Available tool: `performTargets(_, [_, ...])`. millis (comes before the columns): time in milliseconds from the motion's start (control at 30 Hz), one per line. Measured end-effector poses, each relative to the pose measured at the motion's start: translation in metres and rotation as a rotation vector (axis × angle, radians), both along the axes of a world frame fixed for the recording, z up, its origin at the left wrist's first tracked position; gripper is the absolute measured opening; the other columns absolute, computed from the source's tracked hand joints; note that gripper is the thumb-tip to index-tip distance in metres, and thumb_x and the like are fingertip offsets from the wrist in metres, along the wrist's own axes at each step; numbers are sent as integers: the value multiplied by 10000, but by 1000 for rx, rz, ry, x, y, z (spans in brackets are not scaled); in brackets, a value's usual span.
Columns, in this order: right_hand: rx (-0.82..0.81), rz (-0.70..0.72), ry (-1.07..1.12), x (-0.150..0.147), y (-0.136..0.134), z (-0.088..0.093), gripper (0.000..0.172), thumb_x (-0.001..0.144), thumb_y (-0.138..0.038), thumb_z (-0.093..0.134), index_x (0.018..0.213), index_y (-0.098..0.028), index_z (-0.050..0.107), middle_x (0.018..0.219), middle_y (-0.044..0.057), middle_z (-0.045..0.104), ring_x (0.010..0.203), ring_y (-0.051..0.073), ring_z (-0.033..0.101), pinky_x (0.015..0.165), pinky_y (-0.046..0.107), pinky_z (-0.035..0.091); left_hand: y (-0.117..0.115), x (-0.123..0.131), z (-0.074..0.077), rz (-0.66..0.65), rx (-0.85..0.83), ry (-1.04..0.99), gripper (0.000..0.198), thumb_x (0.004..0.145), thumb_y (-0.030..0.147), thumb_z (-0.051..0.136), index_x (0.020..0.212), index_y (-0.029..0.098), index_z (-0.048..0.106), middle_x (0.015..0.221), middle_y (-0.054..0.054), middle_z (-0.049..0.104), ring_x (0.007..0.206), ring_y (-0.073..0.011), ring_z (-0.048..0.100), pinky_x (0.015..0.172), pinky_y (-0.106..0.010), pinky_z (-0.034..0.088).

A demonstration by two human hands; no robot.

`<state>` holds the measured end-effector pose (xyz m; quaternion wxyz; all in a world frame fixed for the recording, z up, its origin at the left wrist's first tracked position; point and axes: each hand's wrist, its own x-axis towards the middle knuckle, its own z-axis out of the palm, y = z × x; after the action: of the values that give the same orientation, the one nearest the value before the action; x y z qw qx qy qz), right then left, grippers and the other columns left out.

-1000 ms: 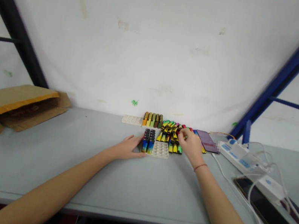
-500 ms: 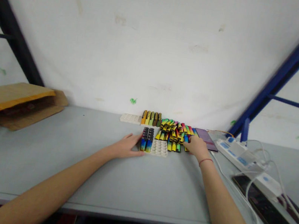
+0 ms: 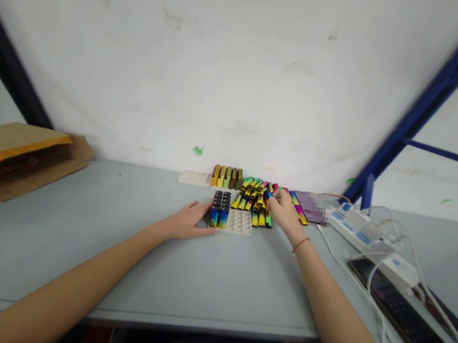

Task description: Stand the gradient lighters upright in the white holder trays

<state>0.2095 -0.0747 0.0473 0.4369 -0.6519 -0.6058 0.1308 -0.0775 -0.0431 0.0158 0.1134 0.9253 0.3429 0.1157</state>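
Note:
A white tray with round sockets [image 3: 241,223] lies on the grey table [image 3: 204,267]. Several blue-and-yellow lighters [image 3: 219,210] stand in its left part. My left hand [image 3: 186,221] lies flat beside the tray's left edge, fingers stretched out and touching it. A loose heap of colourful lighters [image 3: 255,202] lies just behind and to the right of the tray. My right hand [image 3: 286,213] rests on that heap with fingers curled in a pinch around a lighter. A second white tray [image 3: 194,178] at the wall holds a row of orange and green lighters [image 3: 227,176].
An open cardboard box [image 3: 7,156] lies on its side at far left. A purple phone [image 3: 315,207], a white power strip [image 3: 370,236] with cables and a dark phone [image 3: 397,308] occupy the right. Blue rack struts [image 3: 423,110] rise at the right, a black one at the left.
My right hand moved out to the right of the heap, then came back onto its middle and pinched a lighter. My left hand stayed at the tray. The camera shifted slightly rightward.

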Motion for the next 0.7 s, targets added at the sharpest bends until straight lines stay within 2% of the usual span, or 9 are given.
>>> performTargets(100, [-28, 111, 133, -16, -2, -3, 172, 793, -357, 413, 740, -200, 458, 598, -39, 461, 584, 131, 453, 537, 231, 329, 0, 0, 0, -10, -3, -7, 748, 844, 605, 448, 1409, 142, 287, 1422, -154, 398, 1297, -309, 380, 1112, -508, 156])
performTargets(200, [-28, 266, 146, -26, -5, -3, 299, 835, -436, 407, 657, -197, 425, 569, -41, 421, 558, 112, 418, 516, 225, 307, 0, 1, -1, -2, 0, -8, 739, 837, 615, 442, 1398, 153, 305, 1425, -142, 398, 1300, -310, 376, 1109, -511, 164])
performTargets(333, [-2, 403, 327, -35, -10, -1, 298, 835, -506, 427, 801, -209, 440, 635, -33, 508, 569, 109, 464, 517, 220, 346, -1, 2, 1, 1, -11, 4, 718, 836, 613, 438, 1376, 150, 336, 1409, -142, 419, 1291, -303, 390, 1116, -497, 151])
performTargets(400, [-44, 425, 483, -40, -13, 1, 316, 813, -540, 458, 870, -231, 427, 609, -51, 478, 515, 104, 437, 470, 216, 325, -1, 2, 2, 0, -9, 1, 709, 834, 614, 438, 1361, 147, 356, 1400, -140, 431, 1283, -302, 401, 1119, -483, 151])
performTargets(467, [-111, 429, 630, -44, -16, 4, 339, 797, -571, 476, 866, -242, 429, 552, -72, 390, 436, 90, 340, 417, 214, 264, -1, 2, 3, 2, -2, 0, 700, 831, 619, 436, 1346, 148, 376, 1389, -137, 445, 1278, -303, 406, 1119, -478, 156])
performTargets(567, [-251, 408, 799, -47, -18, 7, 387, 807, -600, 413, 731, -222, 441, 495, -72, 300, 390, 77, 229, 386, 226, 185, -1, 2, 2, -3, 6, 7, 689, 834, 619, 434, 1332, 145, 391, 1374, -137, 462, 1272, -300, 414, 1116, -479, 161])
performTargets(700, [-343, 398, 885, -48, -18, 5, 426, 813, -537, 322, 540, -213, 358, 444, -50, 271, 363, 73, 214, 372, 231, 146, 0, 1, 1, 1, 5, 10, 698, 837, 612, 438, 1345, 136, 378, 1384, -147, 446, 1278, -300, 408, 1118, -480, 150])
